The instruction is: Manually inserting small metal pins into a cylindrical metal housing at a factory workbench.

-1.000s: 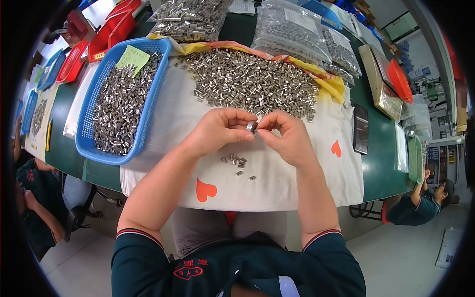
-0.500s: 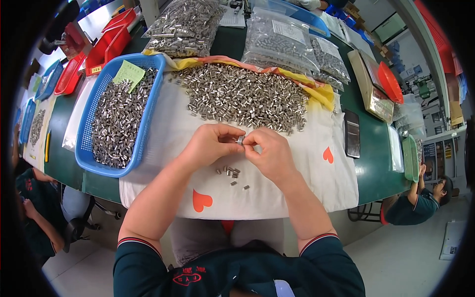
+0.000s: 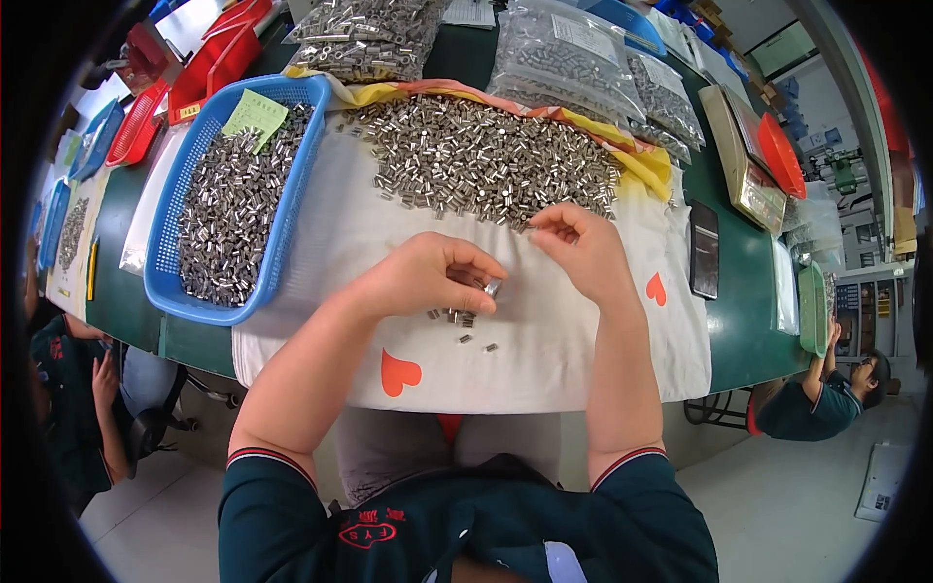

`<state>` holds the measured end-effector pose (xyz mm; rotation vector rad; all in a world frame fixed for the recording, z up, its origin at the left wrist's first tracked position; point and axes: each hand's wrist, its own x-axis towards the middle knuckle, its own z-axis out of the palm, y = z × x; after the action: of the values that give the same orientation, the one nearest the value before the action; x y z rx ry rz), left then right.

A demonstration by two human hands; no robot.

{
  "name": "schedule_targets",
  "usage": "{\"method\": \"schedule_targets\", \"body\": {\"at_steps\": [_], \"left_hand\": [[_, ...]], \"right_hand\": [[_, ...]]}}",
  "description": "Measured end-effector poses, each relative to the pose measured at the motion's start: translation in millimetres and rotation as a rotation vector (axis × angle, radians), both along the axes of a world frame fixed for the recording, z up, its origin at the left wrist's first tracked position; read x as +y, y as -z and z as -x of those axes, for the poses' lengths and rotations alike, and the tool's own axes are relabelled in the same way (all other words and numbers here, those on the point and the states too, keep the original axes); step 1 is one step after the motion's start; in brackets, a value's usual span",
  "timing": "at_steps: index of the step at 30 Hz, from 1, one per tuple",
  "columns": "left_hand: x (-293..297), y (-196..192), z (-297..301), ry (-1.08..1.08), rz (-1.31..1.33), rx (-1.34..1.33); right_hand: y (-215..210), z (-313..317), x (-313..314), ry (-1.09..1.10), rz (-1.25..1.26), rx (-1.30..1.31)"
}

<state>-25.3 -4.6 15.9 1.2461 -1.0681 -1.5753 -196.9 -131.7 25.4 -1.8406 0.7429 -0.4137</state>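
Observation:
My left hand [image 3: 432,277] is closed, thumb and fingers round a shiny round metal piece [image 3: 494,288], over the white cloth [image 3: 525,374]. Just beneath it lie several loose small metal cylinders [image 3: 466,338], partly hidden by the hand. At the near right edge of the big heap of metal cylinders [image 3: 486,160], my right hand [image 3: 583,248] has its thumb and fingertips pinched together. Whatever sits between those fingertips is too small to make out. The heap spreads over the cloth, bordered at the back by a yellow and orange cloth edge [image 3: 646,173].
A blue basket [image 3: 155,282] full of cylinders, with a green note on top, stands at left. Bags of metal parts [image 3: 364,44] line the back. To the right lie a dark phone [image 3: 704,253] and a scale with a red tray [image 3: 780,155]. Two people sit either side.
My hands have parted. The right one has moved away and up to the heap's near edge, while the left keeps the round metal piece and has shifted slightly.

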Motion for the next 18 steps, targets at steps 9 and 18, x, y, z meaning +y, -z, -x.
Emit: {"method": "schedule_targets", "body": {"at_steps": [9, 18], "left_hand": [[3.9, -5.4, -1.4, 0.081, 0.000, -0.088], [-4.6, 12.6, -3.9, -0.107, 0.051, 0.086]], "right_hand": [[18.0, -12.9, 2.4, -0.003, 0.810, 0.225], [8.6, -14.2, 7.5, -0.038, 0.837, 0.279]]}}
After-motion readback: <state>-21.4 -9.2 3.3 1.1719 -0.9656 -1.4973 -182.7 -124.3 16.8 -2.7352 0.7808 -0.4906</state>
